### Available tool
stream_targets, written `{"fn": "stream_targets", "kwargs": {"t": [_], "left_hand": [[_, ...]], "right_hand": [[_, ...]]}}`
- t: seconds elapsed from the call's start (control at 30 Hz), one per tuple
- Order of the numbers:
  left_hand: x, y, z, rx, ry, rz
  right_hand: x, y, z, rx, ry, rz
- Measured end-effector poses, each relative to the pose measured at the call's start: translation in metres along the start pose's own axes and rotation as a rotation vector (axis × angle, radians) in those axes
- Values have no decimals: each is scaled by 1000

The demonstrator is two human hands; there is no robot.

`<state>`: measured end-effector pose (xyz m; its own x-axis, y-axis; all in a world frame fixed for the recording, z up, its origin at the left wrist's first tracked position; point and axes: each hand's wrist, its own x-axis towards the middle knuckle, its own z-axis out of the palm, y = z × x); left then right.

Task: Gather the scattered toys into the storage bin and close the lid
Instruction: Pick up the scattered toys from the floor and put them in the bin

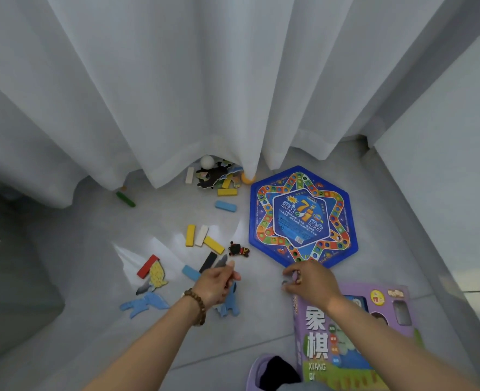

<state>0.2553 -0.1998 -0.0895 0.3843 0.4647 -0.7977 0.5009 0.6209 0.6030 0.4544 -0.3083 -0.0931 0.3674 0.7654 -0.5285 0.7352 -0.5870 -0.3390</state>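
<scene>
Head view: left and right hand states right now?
Left hand: closed, gripping a grey flat piece.
Right hand: closed, pinching small round pieces; what they are cannot be told.

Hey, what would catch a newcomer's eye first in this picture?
The bright blue hexagonal game board lies on the grey floor right of centre. Coloured wooden blocks lie scattered left of it, where the left hand grips a grey flat piece; the right hand pinches small round pieces beside a purple chess box.

Colourful blocks [190, 235], blue animal cutouts [144, 304], hexagonal board [303, 218] flat on floor [92, 277]
</scene>
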Motion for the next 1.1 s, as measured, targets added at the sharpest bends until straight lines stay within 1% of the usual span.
{"fn": "stream_targets", "kwargs": {"t": [0.1,0.17,0.2,0.27,0.3,0.33,0.4,0.43,0.47,0.53,0.57,0.63,0.7,0.73,0.83,0.87,0.9,0.97,1.03,1.1], "left_hand": [[1,0,1,-13,29,-15],[3,0,2,-77,49,-64],[4,1,4,-125,51,-96],[6,3,7,-214,28,-140],[6,4,9,-252,-3,-149],[6,5,11,-292,-40,-150],[6,6,12,-382,-99,-137],[5,8,11,-401,-106,-122],[5,8,8,-375,-85,-105],[6,10,-4,-229,19,-72],[6,10,-12,-159,84,-61],[6,11,-31,-123,170,-51],[2,16,-49,-136,197,-30],[-2,20,-57,-118,210,-15],[-18,38,-82,-46,234,30],[-25,45,-92,-27,236,50],[-33,54,-102,-9,236,79],[-56,77,-128,56,247,175],[-87,102,-162,143,318,318],[-124,123,-204,204,427,459]], "right_hand": [[5,-8,3,-225,-1,-44],[5,-10,4,-224,2,-32],[5,-13,2,-109,4,-8],[3,-27,-3,307,17,18],[2,-40,-8,458,-15,-24],[1,-53,-12,503,-72,-101],[2,-76,-14,510,-213,-246],[5,-83,-14,537,-231,-278],[10,-85,-13,597,-201,-274],[24,-83,-8,683,-55,-191],[31,-81,-3,634,13,-143],[46,-79,9,411,65,-83],[57,-84,24,188,74,-94],[60,-89,29,114,81,-105],[60,-105,36,-19,91,-117],[57,-111,34,14,93,-123],[53,-120,28,102,102,-125],[46,-146,6,351,98,-140],[35,-188,-23,576,29,-217],[19,-241,-51,707,-32,-334]]}}
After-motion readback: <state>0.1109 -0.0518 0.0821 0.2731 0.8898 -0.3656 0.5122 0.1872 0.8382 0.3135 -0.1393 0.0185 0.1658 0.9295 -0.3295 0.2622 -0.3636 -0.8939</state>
